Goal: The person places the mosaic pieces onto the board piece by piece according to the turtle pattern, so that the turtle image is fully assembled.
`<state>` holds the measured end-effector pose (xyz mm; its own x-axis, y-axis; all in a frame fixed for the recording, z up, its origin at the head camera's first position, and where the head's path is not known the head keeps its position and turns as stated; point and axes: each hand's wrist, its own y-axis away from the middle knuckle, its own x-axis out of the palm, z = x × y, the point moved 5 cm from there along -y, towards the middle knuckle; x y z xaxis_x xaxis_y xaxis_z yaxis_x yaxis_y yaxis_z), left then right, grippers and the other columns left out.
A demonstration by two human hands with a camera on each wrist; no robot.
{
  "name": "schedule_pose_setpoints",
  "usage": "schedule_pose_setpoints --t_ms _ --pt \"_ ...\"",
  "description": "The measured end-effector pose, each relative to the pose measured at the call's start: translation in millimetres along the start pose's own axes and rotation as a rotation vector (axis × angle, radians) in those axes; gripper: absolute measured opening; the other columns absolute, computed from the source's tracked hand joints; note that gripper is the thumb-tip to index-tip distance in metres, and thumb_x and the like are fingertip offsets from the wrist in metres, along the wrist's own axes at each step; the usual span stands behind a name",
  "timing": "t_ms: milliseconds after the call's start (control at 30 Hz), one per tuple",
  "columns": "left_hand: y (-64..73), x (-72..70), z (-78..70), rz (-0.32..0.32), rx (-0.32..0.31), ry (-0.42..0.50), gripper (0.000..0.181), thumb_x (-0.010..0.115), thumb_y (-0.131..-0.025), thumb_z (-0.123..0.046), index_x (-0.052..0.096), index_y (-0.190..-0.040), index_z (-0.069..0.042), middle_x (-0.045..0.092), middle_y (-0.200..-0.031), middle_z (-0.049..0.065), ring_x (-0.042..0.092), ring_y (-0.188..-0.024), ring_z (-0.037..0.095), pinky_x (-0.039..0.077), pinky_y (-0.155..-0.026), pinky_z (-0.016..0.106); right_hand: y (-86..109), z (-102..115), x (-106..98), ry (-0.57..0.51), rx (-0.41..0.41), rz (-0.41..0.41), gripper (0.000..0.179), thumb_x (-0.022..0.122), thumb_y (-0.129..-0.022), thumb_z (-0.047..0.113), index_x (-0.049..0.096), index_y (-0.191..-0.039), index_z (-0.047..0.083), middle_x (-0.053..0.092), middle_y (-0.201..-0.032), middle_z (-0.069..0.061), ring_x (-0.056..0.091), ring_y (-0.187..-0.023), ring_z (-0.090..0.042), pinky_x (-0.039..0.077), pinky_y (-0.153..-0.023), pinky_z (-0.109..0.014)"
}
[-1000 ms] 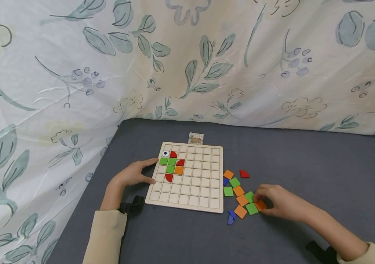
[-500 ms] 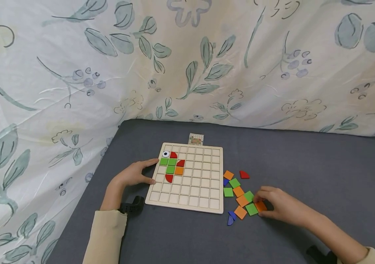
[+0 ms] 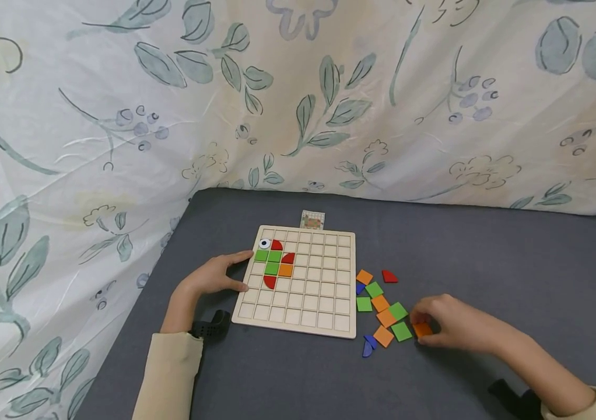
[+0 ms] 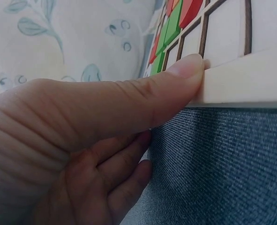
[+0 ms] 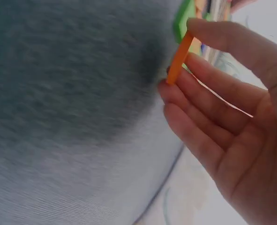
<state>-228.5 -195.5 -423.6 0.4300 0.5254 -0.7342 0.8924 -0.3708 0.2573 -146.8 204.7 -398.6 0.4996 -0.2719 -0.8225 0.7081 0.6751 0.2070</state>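
Note:
My right hand (image 3: 452,324) pinches an orange square tile (image 5: 179,60) between thumb and fingers, just right of a scatter of loose tiles. In the right wrist view the tile is edge-on and tilted. The left hand (image 3: 214,275) touches the left edge of a wooden grid board (image 3: 324,303), its thumb (image 4: 175,82) pressing the edge and a finger farther up. On the board's upper left lie green squares (image 3: 272,268), red quarter-circles (image 3: 269,282), an orange square (image 3: 285,270) and a round eye tile (image 3: 265,243).
Loose green tiles (image 3: 401,331), orange tiles (image 3: 384,336) and blue pieces (image 3: 368,347) lie right of the board. A red quarter-circle (image 3: 389,276) sits apart above them. A small printed card (image 3: 312,220) is at the board's far edge. A patterned curtain (image 3: 298,116) hangs behind the table.
The right hand has drawn slightly right with the orange tile, away from the green tiles beside it. My left hand has stayed at the board's edge.

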Motion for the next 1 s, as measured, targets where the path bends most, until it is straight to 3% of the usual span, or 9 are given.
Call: schedule_pose_setpoints --t_ms 500,1000 --pt "-0.6 -0.9 2.0 -0.003 -0.008 -0.004 0.083 0.077 -0.074 -0.022 0.034 -0.144 -0.010 0.031 -0.148 0.015 0.025 -0.136 0.037 0.029 -0.105 0.053 0.8 1.3 -20.2 -0.054 0.078 0.115 0.018 0.075 -0.075 0.023 0.067 -0.089 0.015 0.061 -0.085 0.010 0.053 -0.075 -0.003 0.049 -0.064 -0.026" --pt "-1.4 -0.4 1.6 0.006 -0.016 -0.007 0.083 0.078 -0.074 -0.023 0.034 -0.144 -0.011 0.031 -0.148 0.014 0.026 -0.135 0.037 0.029 -0.105 0.053 -29.1 26.6 -23.7 -0.057 -0.044 0.077 0.019 0.071 -0.081 0.023 0.069 -0.095 0.011 0.067 -0.092 0.005 0.059 -0.077 -0.003 0.053 -0.067 -0.026"
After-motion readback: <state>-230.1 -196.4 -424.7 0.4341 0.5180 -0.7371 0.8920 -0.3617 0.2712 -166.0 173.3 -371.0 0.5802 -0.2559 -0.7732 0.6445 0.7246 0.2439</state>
